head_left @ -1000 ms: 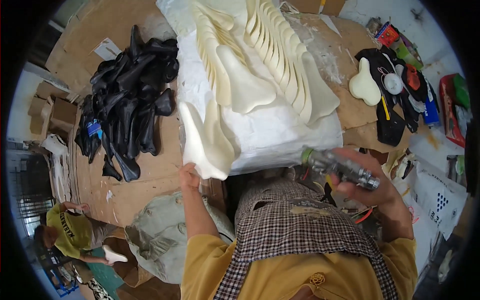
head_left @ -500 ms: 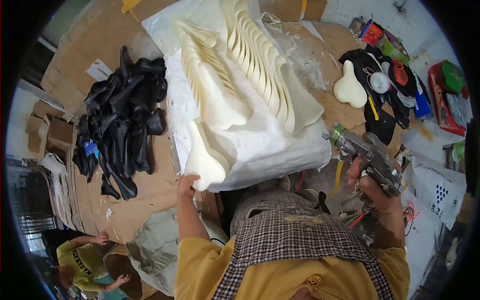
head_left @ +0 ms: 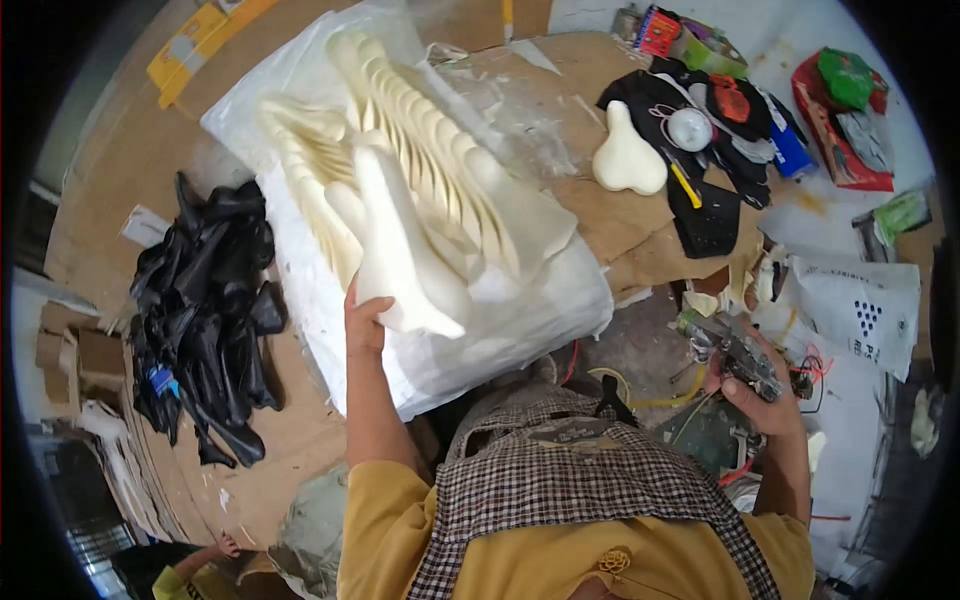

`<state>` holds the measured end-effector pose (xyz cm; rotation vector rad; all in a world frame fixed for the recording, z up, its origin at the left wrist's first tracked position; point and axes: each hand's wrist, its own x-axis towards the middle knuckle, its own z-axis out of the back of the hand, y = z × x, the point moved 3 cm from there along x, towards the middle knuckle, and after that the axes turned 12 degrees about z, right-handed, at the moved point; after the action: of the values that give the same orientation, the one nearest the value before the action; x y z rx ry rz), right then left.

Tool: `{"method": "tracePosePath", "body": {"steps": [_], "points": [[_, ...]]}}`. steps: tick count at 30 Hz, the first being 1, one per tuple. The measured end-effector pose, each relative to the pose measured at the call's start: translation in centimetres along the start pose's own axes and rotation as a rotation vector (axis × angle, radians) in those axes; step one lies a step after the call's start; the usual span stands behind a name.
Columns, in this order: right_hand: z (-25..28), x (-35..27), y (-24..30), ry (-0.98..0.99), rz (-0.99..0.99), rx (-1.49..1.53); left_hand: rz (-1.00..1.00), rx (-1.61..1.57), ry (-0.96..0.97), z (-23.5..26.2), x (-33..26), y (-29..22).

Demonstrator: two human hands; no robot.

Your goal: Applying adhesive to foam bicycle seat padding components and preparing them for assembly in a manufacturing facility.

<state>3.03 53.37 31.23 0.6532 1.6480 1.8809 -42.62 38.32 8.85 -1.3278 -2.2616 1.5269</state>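
Observation:
A cream foam saddle pad is gripped at its wide lower end by my left hand, its narrow end pointing away from me. Behind it, rows of matching saddle pads lie overlapped on a white-wrapped stack. At the right, my right hand is wrapped around a grey metal tool with a greenish ring at its front, apart from the pads. Its exact kind is hard to make out.
Black saddle covers form a heap on the cardboard at left. One loose pad lies at far right beside a black cloth, a yellow-handled knife and a red bag. Another person's hand shows at lower left.
The held pad has been lifted and tilted, moving up against the rows. The tool in my right hand has swung lower and nearer me. The view has turned slightly.

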Motion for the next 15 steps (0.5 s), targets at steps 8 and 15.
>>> {"method": "tracePosePath", "body": {"steps": [8, 15], "points": [[0.6, -0.1, 0.8, -0.132, 0.075, -0.037, -0.024, 0.361, -0.202, 0.4, 4.0, 2.4], [4.5, -1.9, -4.3, 0.036, 0.261, -0.308, -0.023, 0.362, -0.164, -0.4, 1.8, 1.4]]}}
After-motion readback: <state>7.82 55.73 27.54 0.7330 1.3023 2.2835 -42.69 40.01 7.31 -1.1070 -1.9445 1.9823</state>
